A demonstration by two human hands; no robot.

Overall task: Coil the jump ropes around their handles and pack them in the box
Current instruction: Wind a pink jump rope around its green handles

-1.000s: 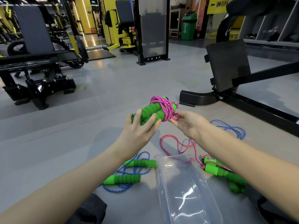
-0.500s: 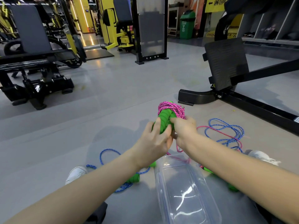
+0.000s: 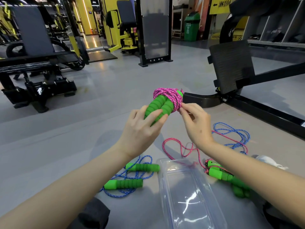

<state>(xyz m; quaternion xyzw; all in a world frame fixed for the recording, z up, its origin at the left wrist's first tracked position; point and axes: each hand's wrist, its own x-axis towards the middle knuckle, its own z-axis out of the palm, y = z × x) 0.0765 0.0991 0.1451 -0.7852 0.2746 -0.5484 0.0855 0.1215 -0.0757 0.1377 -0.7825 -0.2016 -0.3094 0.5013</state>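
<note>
Look to your top right: the yellow sign (image 3: 220, 4) carries a black arrow pointing left, then Chinese characters that seem to read 淋浴间, their right end partly hidden. The green bin (image 3: 190, 28) ahead of you bears a white symbol and print too blurred to read

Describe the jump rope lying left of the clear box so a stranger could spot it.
Find the clear plastic box on the grey floor. Just left of it lies a jump rope with two green ribbed handles on a loose blue cord. Unlike the pink-wound rope held up above and the pink-and-blue tangle right of the box, it lies alone.
</note>
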